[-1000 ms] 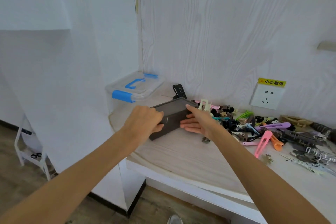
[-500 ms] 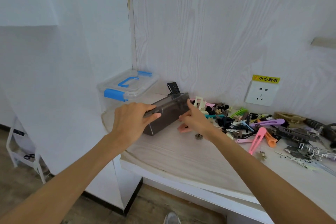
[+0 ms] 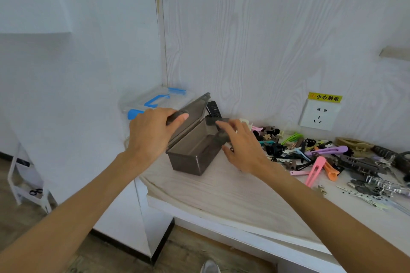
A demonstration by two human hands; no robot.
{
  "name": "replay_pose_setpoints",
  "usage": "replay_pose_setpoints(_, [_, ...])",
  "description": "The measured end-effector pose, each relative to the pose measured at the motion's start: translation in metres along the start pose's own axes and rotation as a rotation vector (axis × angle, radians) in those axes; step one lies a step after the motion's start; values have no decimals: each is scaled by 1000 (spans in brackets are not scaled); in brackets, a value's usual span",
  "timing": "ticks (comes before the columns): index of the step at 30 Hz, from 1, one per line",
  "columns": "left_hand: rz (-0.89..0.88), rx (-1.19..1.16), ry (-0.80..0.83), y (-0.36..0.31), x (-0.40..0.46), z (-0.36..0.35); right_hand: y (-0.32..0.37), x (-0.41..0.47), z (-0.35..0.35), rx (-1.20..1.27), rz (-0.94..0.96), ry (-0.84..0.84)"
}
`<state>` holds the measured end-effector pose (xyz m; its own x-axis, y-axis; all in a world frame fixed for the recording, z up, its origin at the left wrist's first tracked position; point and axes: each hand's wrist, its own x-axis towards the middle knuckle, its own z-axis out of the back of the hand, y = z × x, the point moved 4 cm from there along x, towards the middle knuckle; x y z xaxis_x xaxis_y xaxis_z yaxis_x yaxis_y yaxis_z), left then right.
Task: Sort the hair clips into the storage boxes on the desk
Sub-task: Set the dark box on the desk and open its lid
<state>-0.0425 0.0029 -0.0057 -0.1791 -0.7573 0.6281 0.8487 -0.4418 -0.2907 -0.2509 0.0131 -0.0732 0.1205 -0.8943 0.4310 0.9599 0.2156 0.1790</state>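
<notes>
Grey plastic storage box [image 3: 195,153] sits at the desk's [image 3: 224,193] left corner, its lid [image 3: 192,109] now swung up where half a second ago it lay nearly shut. My left hand [image 3: 150,135] grips the lid's edge; my right hand [image 3: 241,146] has fingers loosely spread, fingertips touching the side latch [image 3: 216,121]. Hair clips [image 3: 321,157] lie heaped just right of it.

Both bare forearms reach forward from the lower corners. The left hand [image 3: 150,133] is knuckles up, fingers curled over, thumb tip pressed forward. The right hand [image 3: 241,146] is palm down, fingers loosely extended and slightly spread.
</notes>
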Motion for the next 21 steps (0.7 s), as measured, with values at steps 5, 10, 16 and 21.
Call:
replay_pose_setpoints(5, [64,-26,-76,0,5,0,-17,-3,2,29,79,165])
replay_pose_setpoints(10, [42,-11,-35,-3,12,-8,-55,33,19,237,-141,36])
replay_pose_setpoints(16, [83,39,-39,6,16,-20,-74,81,-27,-121,-128,390])
replay_pose_setpoints(21, [190,-56,-22,12,29,-28,-80,81,-39,-276,-47,513])
